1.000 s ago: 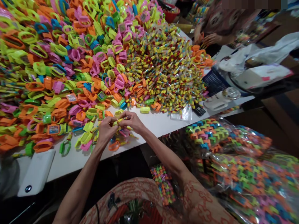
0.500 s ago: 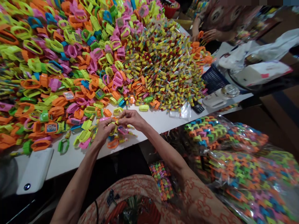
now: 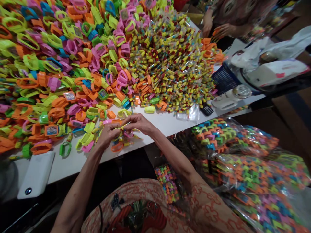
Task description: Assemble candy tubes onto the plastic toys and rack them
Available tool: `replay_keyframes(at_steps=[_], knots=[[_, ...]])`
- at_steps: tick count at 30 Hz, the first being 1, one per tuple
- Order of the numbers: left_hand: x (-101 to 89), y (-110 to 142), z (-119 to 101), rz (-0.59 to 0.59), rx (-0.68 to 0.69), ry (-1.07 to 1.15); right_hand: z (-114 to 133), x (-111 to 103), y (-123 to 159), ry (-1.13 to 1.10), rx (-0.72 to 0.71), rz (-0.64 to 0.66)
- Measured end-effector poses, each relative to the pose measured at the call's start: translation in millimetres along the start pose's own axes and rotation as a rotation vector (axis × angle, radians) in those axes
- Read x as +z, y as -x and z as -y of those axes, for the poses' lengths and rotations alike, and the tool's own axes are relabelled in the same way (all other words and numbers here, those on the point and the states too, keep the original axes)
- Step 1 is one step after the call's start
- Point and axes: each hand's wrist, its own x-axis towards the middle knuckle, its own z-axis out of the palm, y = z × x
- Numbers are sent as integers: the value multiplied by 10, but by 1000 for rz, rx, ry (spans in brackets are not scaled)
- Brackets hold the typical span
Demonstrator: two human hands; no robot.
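Close together over the table's front edge, my left hand [image 3: 109, 135] and my right hand [image 3: 139, 124] are both closed in a pinch. Between them is a small yellow-green toy watch [image 3: 118, 132], mostly covered by my fingers. My left fingers grip its band. The right fingertips press at its near side on a small yellow piece, too small to make out fully. Just below lie an orange toy watch [image 3: 117, 147] and a few thin tubes [image 3: 128, 143] with yellow wrapping.
A big heap of colourful toy watches [image 3: 73, 45] covers the left. Beside it rises a pile of yellow-wrapped tubes [image 3: 167, 61]. A white power bank [image 3: 36, 174], a blue basket [image 3: 224, 79] and a bottle [image 3: 229, 97] stand around. Filled plastic bags [image 3: 257, 171] lie lower right; another person's hands [image 3: 222, 31] work opposite.
The view has shifted slightly. My hands stay together on the yellow-green watch, with only small finger movements. The other person's hands have moved a little.
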Motion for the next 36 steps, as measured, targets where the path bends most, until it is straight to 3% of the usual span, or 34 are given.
replay_keyframes(at_steps=[5,12,16,20,23,26,28,31,34,36], knots=[[-4,19,-54,139,47,-49,20,-35,59,81,-13,-3],[50,-76,-78,205,217,-291,59,-101,180,159,22,-109],[58,-190,-28,178,366,-443,12,-142,182,187,3,-160],[49,-305,-5,126,428,-582,9,-293,69,285,-24,-173],[-72,-416,-25,-39,489,-673,147,-495,-95,558,-85,-379],[-323,-557,-35,-235,501,-848,323,-710,-280,1104,5,-646],[-507,-655,-12,-263,444,-1054,386,-822,-383,1448,167,-661],[-700,-790,54,-206,391,-1260,376,-927,-484,1677,315,-573],[-750,-879,91,-200,467,-1201,329,-997,-521,1710,344,-590],[-721,-889,70,-272,494,-1048,321,-1040,-521,1691,349,-614]])
